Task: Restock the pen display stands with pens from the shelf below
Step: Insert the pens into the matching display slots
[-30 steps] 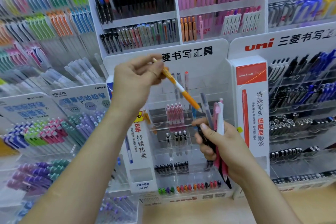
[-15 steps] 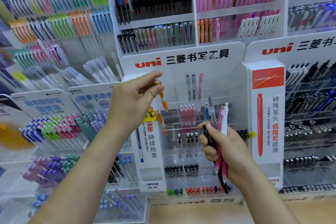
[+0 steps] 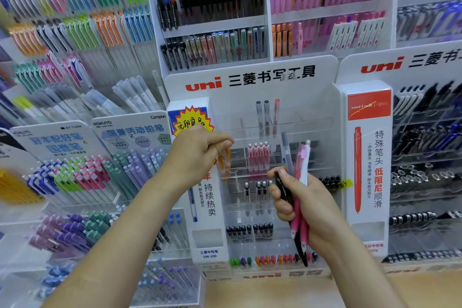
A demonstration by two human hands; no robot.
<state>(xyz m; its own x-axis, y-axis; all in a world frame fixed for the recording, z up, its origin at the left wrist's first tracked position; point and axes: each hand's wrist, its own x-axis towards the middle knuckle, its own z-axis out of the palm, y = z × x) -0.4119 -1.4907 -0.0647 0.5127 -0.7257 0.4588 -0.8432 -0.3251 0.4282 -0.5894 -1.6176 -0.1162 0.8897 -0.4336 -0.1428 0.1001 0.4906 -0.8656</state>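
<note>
1. The right hand [image 3: 303, 204] is closed around a bundle of pens [image 3: 297, 182]: pink, white, grey and black barrels, upright, tips down.
2. The left hand [image 3: 200, 155] pinches the top of an orange pen [image 3: 227, 157] between thumb and fingertips. The pen hangs upright at the left end of a clear tier, just beside a second orange pen.
3. Both hands work in front of the uni display stand [image 3: 250, 80], a white stand with clear acrylic tiers, set on the wooden counter [image 3: 287, 292].
4. Stand contents: three pens on the top tier; a pink pen row [image 3: 258, 157] below; black-capped rows lower; a mixed-colour row at the base.
5. Left of the stand: the Kokuyo display [image 3: 130, 132] with pastel pens.
6. Behind: white wall shelves [image 3: 212, 22] filled with black, silver, orange and pink pens.
</note>
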